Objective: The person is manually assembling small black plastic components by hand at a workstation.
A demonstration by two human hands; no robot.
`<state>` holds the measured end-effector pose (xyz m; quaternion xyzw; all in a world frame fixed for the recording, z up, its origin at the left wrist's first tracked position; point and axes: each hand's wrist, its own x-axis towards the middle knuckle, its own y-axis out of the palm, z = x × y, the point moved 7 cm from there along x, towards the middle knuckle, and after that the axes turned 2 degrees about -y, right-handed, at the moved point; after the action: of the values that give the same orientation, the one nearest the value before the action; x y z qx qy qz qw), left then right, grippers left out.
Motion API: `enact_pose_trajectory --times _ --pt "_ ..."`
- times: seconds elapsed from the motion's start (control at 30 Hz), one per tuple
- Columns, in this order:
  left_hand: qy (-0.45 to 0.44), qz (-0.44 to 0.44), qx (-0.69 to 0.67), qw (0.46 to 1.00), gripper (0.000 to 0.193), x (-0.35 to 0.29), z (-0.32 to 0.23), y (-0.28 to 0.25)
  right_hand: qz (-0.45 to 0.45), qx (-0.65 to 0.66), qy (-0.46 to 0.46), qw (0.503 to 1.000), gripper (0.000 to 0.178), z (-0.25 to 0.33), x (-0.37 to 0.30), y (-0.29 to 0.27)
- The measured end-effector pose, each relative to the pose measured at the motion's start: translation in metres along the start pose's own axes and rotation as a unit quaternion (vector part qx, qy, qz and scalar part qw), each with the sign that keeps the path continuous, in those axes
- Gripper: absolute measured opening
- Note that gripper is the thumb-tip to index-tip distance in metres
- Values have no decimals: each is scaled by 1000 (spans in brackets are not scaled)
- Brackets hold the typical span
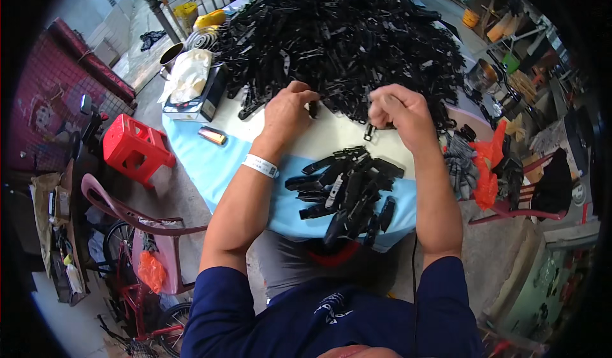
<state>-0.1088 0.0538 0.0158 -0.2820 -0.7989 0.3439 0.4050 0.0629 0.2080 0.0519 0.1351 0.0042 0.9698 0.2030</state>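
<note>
Bench (296, 143) viewed from above, with both your hands at the near edge of a large heap of black parts (344, 46). Your left hand (288, 113) has its fingers curled toward a short black piece (312, 109); whether they close on it cannot be told. Your right hand (405, 114) is likewise curled, a slender looped black piece (370, 133) showing by its fingertips; whether it is pinched or merely touched cannot be told. Between your forearms, nearer your body, a smaller pile of black parts (354, 195) lies partly on blue cloth (194, 151). Left of the heap sits a box (217, 93) topped by a pale crumpled item (191, 78). A red stool (127, 144) stands on the floor to your left.
</note>
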Motion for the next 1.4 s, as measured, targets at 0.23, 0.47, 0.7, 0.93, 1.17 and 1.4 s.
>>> enact_pose_trajectory --times 0.23,0.47,0.7,0.93,1.17,1.4 --pt "18 76 58 995 26 -8 -13 -6 122 -303 -51 944 18 -6 -4 14" --pt "-89 50 -116 988 31 -2 4 -1 186 -533 -139 814 31 -11 -15 45" --pt "-102 -66 -230 965 43 0 9 -12 -30 -467 -210 859 13 21 -7 17" --pt "-120 -84 -380 913 17 0 15 -11 172 -514 -57 838 15 -4 -17 41" --pt "-167 -39 -401 900 13 -1 5 -12 128 -490 -150 849 24 5 -16 45" --pt "-165 13 -464 870 17 1 -1 -2 51 -40 3 998 10 -6 -4 18"
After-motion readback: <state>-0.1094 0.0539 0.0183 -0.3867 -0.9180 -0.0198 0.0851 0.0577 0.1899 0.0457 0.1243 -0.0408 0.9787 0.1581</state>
